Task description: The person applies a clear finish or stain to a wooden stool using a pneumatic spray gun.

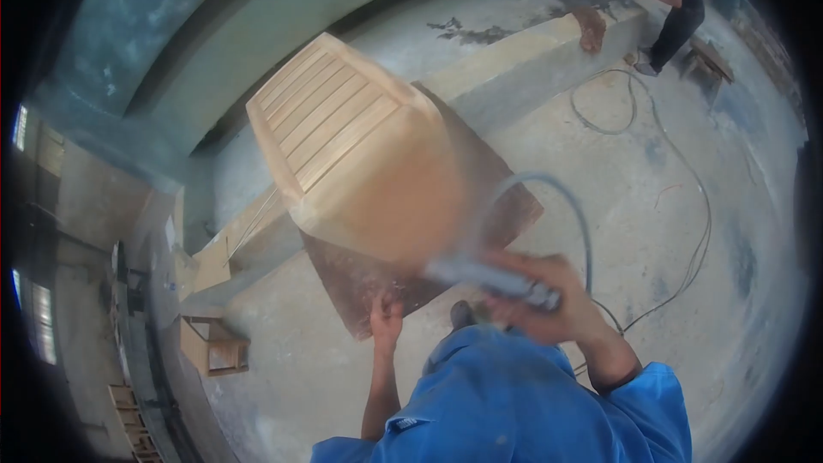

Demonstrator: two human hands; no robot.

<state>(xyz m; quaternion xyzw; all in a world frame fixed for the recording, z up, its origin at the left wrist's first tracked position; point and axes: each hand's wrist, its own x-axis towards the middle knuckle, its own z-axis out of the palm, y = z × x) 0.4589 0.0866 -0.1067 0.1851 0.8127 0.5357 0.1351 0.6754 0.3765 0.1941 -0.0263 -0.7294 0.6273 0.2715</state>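
A pale wooden chair (pixel 326 111) with a slatted panel lies on a brown board (pixel 506 197), and its smooth near face has an orange-brown tint. My right hand (pixel 549 296) is wrapped round a grey metal spray gun (pixel 489 279), blurred by motion, its front end pointed at that tinted face. From the gun a grey hose (pixel 583 223) loops up and back down. My left hand (pixel 386 313) grips the near edge of the board with its fingers curled over it.
A long pale ledge (pixel 514 64) runs behind the board. Another person (pixel 681 0) works at the far right, near a small wooden stool (pixel 708 64). A thin hose (pixel 707 214) trails over the concrete floor. At left stands a small wooden frame (pixel 213 345).
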